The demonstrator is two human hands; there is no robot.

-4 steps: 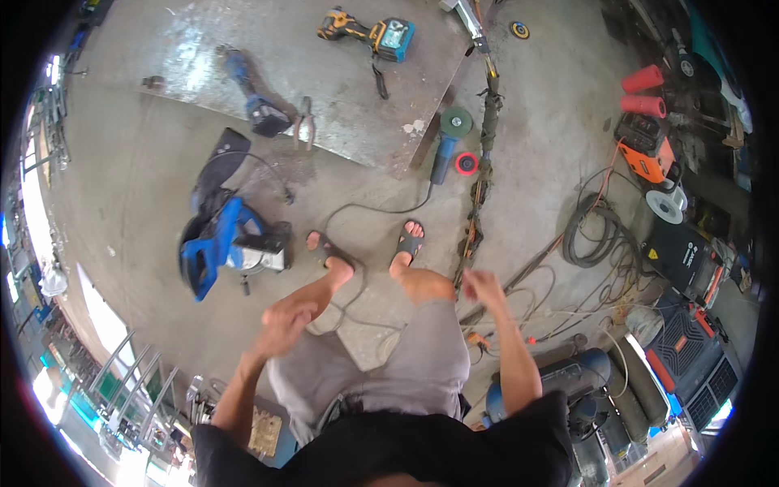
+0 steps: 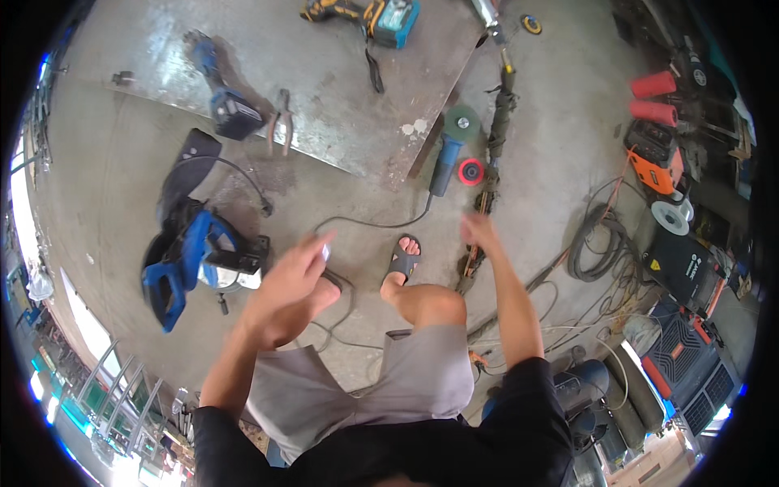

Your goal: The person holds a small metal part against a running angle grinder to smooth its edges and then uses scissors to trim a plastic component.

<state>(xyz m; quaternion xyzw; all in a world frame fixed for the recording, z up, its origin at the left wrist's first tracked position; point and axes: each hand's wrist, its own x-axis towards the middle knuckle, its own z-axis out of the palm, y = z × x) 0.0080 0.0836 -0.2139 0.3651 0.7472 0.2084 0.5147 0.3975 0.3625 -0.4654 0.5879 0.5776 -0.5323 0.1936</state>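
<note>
The left hand [image 2: 284, 288] pinches what may be a small white piece [image 2: 326, 243]; the right hand's [image 2: 479, 231] grip is blurred, so I cannot tell.

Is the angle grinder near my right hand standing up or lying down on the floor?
Lying down. The angle grinder rests on its side on the concrete floor, green disc toward the metal sheet, cord trailing toward the feet, beyond the right hand.

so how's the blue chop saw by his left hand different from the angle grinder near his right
The chop saw is bulky, bright blue and black, sitting on bare concrete floor. The angle grinder is slim, with a green disc at its head, lying at the edge of the steel plate. Both are corded power tools lying unheld.
</note>
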